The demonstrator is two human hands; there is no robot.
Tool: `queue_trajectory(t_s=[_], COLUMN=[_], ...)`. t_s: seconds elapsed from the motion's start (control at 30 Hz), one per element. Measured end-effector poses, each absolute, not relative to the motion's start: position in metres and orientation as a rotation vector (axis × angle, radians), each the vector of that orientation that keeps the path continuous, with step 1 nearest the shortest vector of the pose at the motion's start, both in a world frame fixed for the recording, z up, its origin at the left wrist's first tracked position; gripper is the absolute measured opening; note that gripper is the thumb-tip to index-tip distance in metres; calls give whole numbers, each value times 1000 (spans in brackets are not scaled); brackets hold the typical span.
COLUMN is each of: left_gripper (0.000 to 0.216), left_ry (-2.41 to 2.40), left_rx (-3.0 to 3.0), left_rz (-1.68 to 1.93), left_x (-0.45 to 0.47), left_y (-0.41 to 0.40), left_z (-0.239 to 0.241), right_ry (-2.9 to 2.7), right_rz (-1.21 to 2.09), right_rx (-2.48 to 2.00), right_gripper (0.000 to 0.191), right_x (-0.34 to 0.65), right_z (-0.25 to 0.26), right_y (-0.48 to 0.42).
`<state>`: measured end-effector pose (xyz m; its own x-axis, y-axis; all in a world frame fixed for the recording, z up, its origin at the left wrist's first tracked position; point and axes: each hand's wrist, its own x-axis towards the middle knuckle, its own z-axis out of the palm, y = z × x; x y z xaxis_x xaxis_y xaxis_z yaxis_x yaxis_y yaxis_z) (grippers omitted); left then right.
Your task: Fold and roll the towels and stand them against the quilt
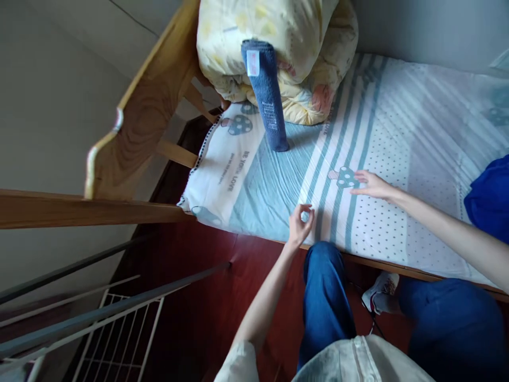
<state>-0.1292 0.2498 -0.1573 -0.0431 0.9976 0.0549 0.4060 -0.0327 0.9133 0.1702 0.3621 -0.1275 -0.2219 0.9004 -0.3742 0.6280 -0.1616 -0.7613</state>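
Note:
My left hand (301, 225) is above the bed's near edge, its fingers loosely curled toward the thumb in a ring. Pale sheet seems to show through that gap, and I see nothing held. Farther right, my right hand (373, 185) reaches over the striped and dotted bed sheet (397, 154), fingers stretched out and empty, beside a printed mushroom. Beyond both hands, a rolled blue-grey towel (265, 98) with a white label leans upright against the folded yellow quilt (274, 24). Neither hand touches the towel.
A wooden headboard (143, 111) rises at the left. Bright blue fabric (491, 199) lies on the bed at the right. A metal rack (115, 334) stands lower left on the dark red floor (207, 307). My knees are close to the bed's wooden edge.

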Motion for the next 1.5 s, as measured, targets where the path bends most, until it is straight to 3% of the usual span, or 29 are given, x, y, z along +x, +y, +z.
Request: queue_trajectory(t_s=[0.07, 0.23, 0.4, 0.5, 0.7, 0.97, 1.13, 1.5], left_gripper=[24, 40, 49, 54, 60, 62, 56, 44], left_ry=[1546, 1673, 1792, 1932, 1975, 1982, 1982, 1972], left_rx=[1484, 1545, 2025, 2143, 2314, 2418, 2493, 2503], left_rz=[809, 359, 124, 51, 17, 60, 55, -17], left_x=[-118, -96, -59, -41, -35, -43, -45, -34], left_y=[220, 178, 122, 97, 57, -25, -40, -27], left_z=[-158, -141, -104, -85, -64, -60, -70, -70], right_ry=[-1898, -2108, -1926, -1686, -1215, -1446, -1364, -1399], right_rz=[1220, 514, 554, 537, 415, 446, 590, 947], right_rx=[-1969, -2429, -2415, -2293, -2541, -2655, -2645, -2335], right_gripper=[74, 54, 56, 55, 52, 70, 41, 18], right_x=[224, 309, 343, 362, 441, 506, 471, 329], right_z=[-137, -130, -129, -130, -117, -111, -123, -101], right_y=[304, 125, 10, 7, 49, 101, 118, 10])
